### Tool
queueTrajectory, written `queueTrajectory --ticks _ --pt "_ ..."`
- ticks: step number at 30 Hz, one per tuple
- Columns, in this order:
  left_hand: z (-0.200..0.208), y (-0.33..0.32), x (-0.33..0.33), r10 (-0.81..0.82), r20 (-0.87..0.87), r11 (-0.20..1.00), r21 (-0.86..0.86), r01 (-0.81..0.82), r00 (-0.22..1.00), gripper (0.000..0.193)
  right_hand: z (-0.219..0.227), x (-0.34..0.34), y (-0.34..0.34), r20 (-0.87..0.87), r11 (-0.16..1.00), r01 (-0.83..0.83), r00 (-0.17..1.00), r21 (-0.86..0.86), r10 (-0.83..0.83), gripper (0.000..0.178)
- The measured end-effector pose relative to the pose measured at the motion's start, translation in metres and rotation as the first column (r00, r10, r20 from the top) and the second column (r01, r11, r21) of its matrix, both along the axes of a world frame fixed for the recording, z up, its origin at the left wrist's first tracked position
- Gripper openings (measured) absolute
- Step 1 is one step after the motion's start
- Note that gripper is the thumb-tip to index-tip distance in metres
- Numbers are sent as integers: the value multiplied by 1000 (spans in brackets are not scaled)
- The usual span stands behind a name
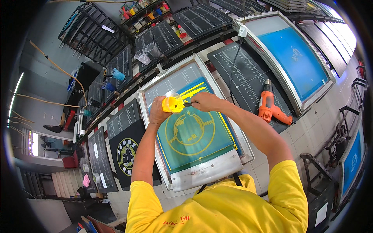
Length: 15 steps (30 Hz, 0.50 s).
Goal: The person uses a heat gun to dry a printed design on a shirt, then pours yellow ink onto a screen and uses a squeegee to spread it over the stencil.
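Observation:
My left hand [156, 112] is wrapped round a clear plastic cup [169, 104] smeared with yellow ink, tilted above the screen. The fingers of my right hand [205, 101] close on the dark handle of a spatula [187, 104], whose far end is in the cup's yellow ink. Below both hands lies a metal-framed printing screen [244, 150], its mesh blue-green with a round design. Thick yellow ink [194, 91] streaks the mesh beyond the cup, and a thinner line runs down the right side. Across the screen's near end rests a wide metal squeegee [208, 171], held by neither hand.
An orange heat gun [268, 106] lies on a black pallet to the right. Behind it stands another blue screen [291, 54]. At left is black fabric with a round print [126, 153]. Clear cups [143, 57] and a blue cup [117, 74] stand farther back. A cable [235, 58] hangs overhead.

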State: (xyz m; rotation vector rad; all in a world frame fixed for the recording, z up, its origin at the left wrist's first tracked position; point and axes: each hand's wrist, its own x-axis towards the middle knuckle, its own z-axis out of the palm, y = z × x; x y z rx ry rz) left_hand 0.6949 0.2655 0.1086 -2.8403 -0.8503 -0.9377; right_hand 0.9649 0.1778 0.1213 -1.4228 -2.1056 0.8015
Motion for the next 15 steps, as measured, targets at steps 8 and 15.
queueTrajectory --ticks 8,15 --pt "-5 2 0 14 -24 1000 7 -13 1000 70 -12 3 -8 -433 833 -106 885 -543 -170 26" --pt "-4 0 5 124 -3 988 -93 -124 992 69 -19 20 -18 -613 741 -188 707 -645 -354 24"
